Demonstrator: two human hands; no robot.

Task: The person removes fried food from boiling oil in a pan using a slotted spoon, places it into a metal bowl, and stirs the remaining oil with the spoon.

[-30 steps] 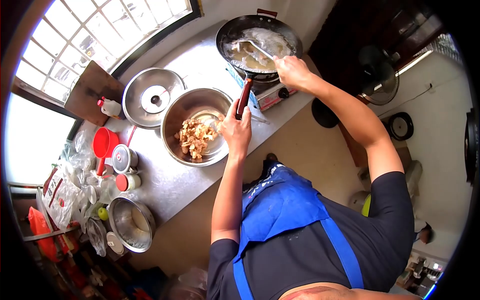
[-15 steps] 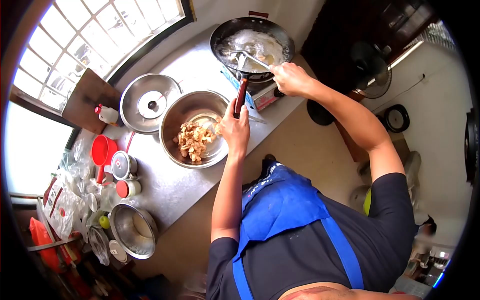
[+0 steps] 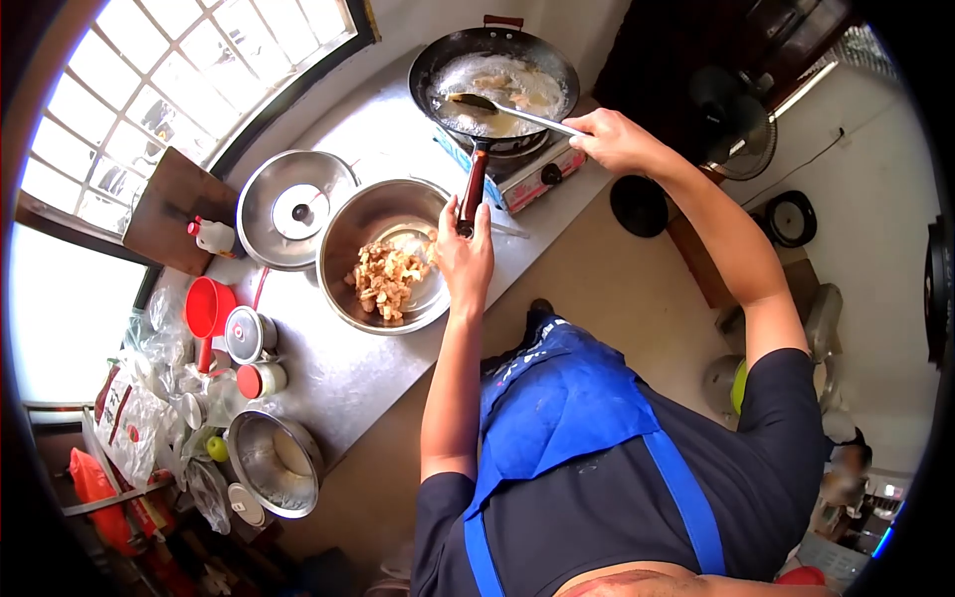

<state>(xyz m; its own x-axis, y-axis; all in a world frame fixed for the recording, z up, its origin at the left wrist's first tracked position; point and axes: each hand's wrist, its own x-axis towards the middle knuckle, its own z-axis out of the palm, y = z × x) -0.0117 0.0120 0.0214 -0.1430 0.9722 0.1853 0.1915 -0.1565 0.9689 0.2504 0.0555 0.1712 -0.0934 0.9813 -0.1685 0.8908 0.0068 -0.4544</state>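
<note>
My left hand (image 3: pixel 465 257) is closed round the end of the brown handle (image 3: pixel 475 187) of a black wok (image 3: pixel 426 75). In the wok, pale frothy liquid (image 3: pixel 527 85) bubbles round a few light pieces. My right hand (image 3: pixel 619 142) grips the long handle of a metal ladle (image 3: pixel 537 119), whose bowl is over the froth at the wok's left side. Below the wok stands a portable gas stove (image 3: pixel 542 177). Beside my left hand, a deep steel bowl (image 3: pixel 343 224) holds a heap of browned, fried-looking pieces (image 3: pixel 386 279).
A second steel basin (image 3: pixel 261 194) with a white lid-like disc stands left of the bowl. A red dipper (image 3: pixel 207 303), a lidded container (image 3: pixel 247 333), a red-capped jar (image 3: pixel 261 379) and another steel bowl (image 3: pixel 244 438) line the metal counter (image 3: pixel 333 393). A cutting board (image 3: pixel 169 214) leans by the window.
The ladle has been raised and turned, and its bowl now shows over the froth. My right hand has shifted right and slightly up. My left hand stays on the wok handle.
</note>
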